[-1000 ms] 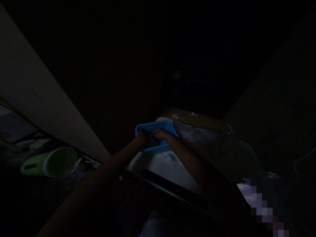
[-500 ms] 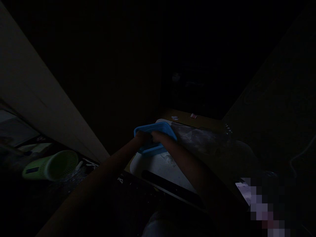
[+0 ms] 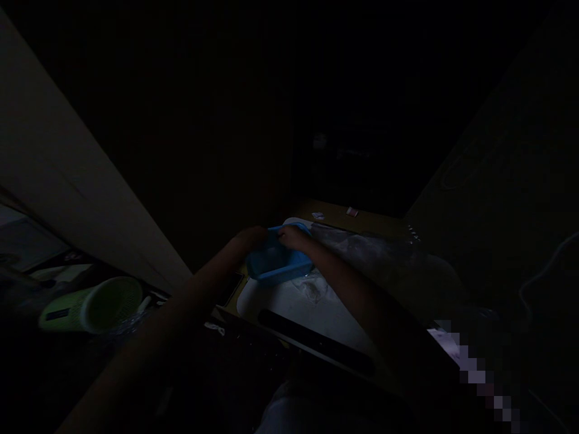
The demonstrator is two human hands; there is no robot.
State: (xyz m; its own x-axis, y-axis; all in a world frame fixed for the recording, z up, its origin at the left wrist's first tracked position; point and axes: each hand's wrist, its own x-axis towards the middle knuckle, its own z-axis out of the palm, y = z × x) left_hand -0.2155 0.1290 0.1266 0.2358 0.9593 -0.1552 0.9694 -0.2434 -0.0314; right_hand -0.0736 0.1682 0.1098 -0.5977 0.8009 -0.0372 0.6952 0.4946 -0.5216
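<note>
A blue plastic basket [image 3: 284, 275] sits on a white board [image 3: 289, 304] in dim light. My left hand [image 3: 254, 235] is at its back left rim. Its fingers are too dark to make out. Over the back of the basket is my right hand [image 3: 292, 235], fingers curled together near the rim. Whatever they hold, if anything, is hidden. The basket's inside is in shadow. Clear crumpled plastic [image 3: 312, 288] lies on the board just in front of the basket.
A green perforated basket [image 3: 90, 307] lies on its side at left. A dark bar [image 3: 316, 342] runs along the board's near edge. Plastic sheeting [image 3: 357, 244] spreads at right. Two small packets, one pinkish [image 3: 351, 212], lie at the back by the dark wall.
My left hand has moved from inside the blue basket out to its back left rim. My right hand has risen slightly toward the back. The basket's right side has shifted a little left.
</note>
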